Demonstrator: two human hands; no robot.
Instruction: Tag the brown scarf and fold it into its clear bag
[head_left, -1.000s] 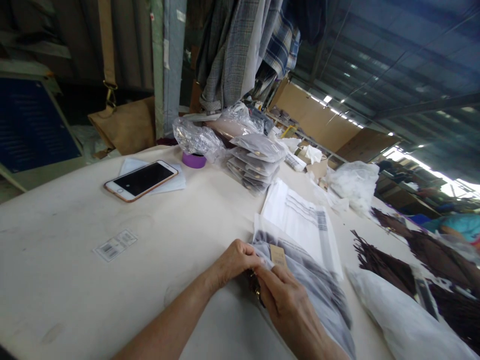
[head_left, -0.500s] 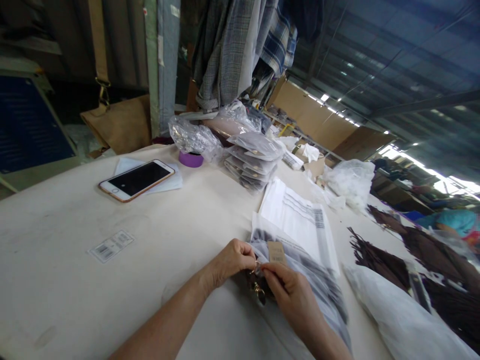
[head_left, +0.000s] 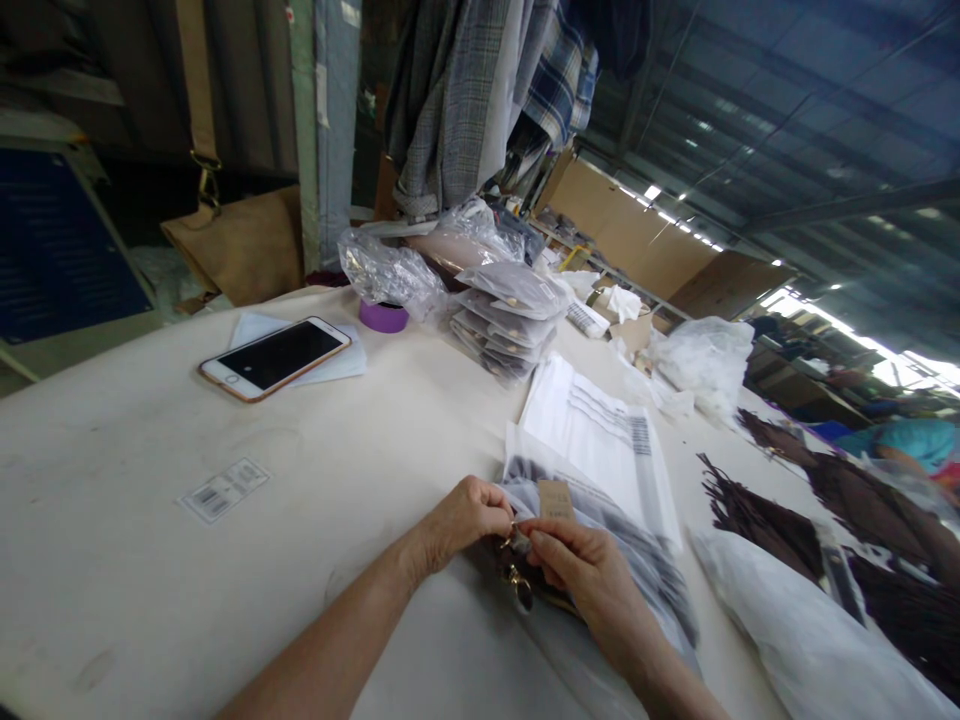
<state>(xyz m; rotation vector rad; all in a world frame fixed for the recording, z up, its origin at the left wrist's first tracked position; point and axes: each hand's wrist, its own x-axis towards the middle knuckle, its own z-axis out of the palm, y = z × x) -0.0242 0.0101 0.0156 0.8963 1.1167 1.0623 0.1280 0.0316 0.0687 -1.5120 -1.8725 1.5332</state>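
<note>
On the pale surface (head_left: 330,430) we have a clear bag (head_left: 630,545) with grey cloth under our right hand (head_left: 592,565), and a stack of wrapped packets (head_left: 514,315) behind, which look finished. Our left hand (head_left: 474,515) and right hand both have a closed grip, pinching the small metal fitting (head_left: 514,538) beside the bag; if it is fastened, we cannot tell. The white sheet (head_left: 600,415) and the sticker (head_left: 223,490) carry barcodes; their text and the brown tag (head_left: 555,499) are unreadable.

Bare, slender forearms (head_left: 334,635) taper into a bare left grip (head_left: 471,512) and right grip (head_left: 589,565).
</note>
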